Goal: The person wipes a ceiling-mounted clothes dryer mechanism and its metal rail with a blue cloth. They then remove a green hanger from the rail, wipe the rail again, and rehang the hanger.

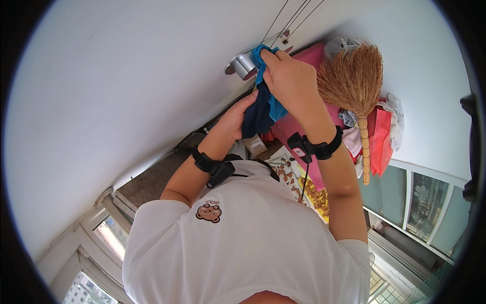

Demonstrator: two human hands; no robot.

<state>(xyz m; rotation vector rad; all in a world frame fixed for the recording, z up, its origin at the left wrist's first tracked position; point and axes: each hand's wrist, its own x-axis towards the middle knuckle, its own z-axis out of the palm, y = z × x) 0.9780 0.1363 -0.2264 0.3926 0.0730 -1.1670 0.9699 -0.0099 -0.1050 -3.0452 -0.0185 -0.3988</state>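
A cloth (259,108), dark navy on one side and bright blue on the other, hangs bunched between my two hands. With bent fingers my right hand (292,78) grips its upper blue end, pressed against the wall-mounted metal crank unit (245,65). My left hand (239,114) holds the lower navy part from the left side; its fingers are hidden behind the fabric. The unit has a shiny round drum and a flat plate, partly covered by the cloth. Thin wire cables (294,21) run upward from the plate.
A straw broom (353,79) hangs at the right before a pink board (290,129). Beside its handle are a red bag (381,142) and bundled fabrics. Below lie brown pieces spread on sheets (292,178) and a small carton (255,145). A white wall (125,83) rises at left.
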